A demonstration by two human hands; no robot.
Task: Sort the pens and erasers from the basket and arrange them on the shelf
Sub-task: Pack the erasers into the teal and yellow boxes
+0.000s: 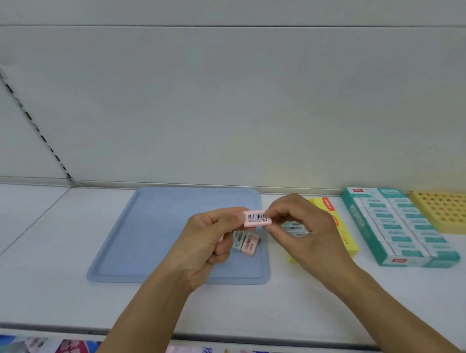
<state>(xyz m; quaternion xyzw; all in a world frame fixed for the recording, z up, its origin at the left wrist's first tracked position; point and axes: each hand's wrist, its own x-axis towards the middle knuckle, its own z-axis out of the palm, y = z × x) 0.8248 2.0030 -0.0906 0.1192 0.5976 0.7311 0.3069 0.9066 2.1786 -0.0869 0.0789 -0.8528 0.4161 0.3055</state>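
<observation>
Head view shows the left hand (208, 239) and the right hand (298, 231) each pinching one end of a pink eraser (257, 218), barcode face up, held in the air above the right part of the blue tray (151, 226). The landmark for all positions is this tray, which lies on the white shelf (51, 288).

Two more erasers (246, 242), one pale green and one pink, lie side by side on the tray near its right edge. Just right of the tray stands a yellow box (343, 233), partly hidden by the right hand; farther right sits a teal eraser carton (399, 229), then a yellow perforated holder (447, 210).

Risk assessment: the grip covers only the eraser ends, so a slip during handover is likely to drop it onto the two erasers below and scatter them. Placement in the wrong box is also possible, since both containers sit close together.
</observation>
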